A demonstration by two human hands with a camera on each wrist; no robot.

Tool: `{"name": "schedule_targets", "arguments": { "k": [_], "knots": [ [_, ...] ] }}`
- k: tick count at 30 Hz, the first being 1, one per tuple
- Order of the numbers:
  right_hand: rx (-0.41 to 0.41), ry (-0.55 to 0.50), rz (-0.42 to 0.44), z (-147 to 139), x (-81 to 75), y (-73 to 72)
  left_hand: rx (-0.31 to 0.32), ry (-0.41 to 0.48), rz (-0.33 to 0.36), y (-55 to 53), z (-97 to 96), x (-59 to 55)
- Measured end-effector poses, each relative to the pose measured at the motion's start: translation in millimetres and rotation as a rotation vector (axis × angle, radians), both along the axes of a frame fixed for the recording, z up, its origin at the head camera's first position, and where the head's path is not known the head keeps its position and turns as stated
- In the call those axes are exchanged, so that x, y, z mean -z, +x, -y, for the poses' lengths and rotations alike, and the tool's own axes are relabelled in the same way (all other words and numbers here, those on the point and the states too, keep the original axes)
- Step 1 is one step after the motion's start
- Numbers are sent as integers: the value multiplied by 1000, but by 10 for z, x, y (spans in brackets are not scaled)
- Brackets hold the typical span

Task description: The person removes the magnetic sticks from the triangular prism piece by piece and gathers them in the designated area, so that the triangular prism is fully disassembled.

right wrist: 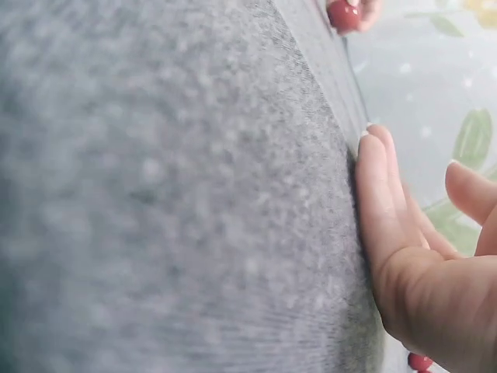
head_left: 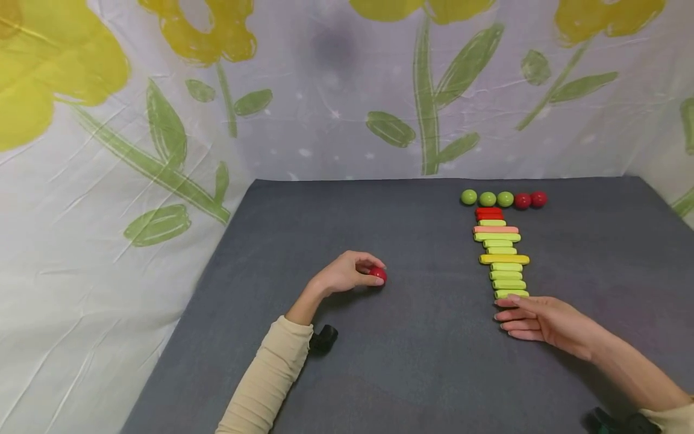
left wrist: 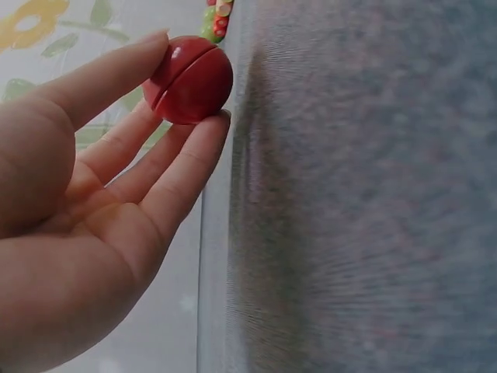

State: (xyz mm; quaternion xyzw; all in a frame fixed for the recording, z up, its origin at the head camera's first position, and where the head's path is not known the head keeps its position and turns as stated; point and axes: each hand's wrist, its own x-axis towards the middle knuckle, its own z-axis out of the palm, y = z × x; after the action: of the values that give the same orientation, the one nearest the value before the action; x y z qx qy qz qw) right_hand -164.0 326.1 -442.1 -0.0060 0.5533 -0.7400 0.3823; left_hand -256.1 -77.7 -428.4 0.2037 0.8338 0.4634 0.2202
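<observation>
My left hand [head_left: 347, 274] pinches a small glossy red ball [head_left: 378, 276] between thumb and fingertips, left of the table's middle. The left wrist view shows a groove running across that ball [left wrist: 190, 81]. On the right, my right hand [head_left: 547, 322] is held low over the table with fingers extended and nothing in its grasp. Its thumb and index finger are at the near end of a column of short coloured sticks, beside the lowest yellow-green stick [head_left: 511, 294]; whether they touch it I cannot tell. In the right wrist view the fingers [right wrist: 377, 194] look straight.
Several sticks form the column, mostly yellow-green, with a yellow stick [head_left: 504, 259], a pink stick [head_left: 496, 229] and red sticks [head_left: 489, 214]. Beyond it runs a row of green balls [head_left: 487, 199] and red balls [head_left: 522, 201]. A flower-printed cloth [head_left: 336, 120] hangs behind the dark table [head_left: 412, 361].
</observation>
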Motion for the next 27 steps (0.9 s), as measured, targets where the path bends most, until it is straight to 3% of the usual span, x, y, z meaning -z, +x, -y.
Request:
{"name": "schedule_targets", "arguments": {
  "k": [8,13,18,22,27],
  "knots": [
    [25,41,10,0,16,-29,-81,95,2,-179,-12,8],
    [17,26,7,9,26,-4,-187,191,62,-374,-34,54],
    [20,33,13,15,28,-10,-287,240,55,-563,-145,33],
    [22,20,24,2,24,-17,-292,224,34,-717,-346,-4],
    [33,35,21,2,19,-10,-278,125,-37,-865,-666,-63]
  ]
}}
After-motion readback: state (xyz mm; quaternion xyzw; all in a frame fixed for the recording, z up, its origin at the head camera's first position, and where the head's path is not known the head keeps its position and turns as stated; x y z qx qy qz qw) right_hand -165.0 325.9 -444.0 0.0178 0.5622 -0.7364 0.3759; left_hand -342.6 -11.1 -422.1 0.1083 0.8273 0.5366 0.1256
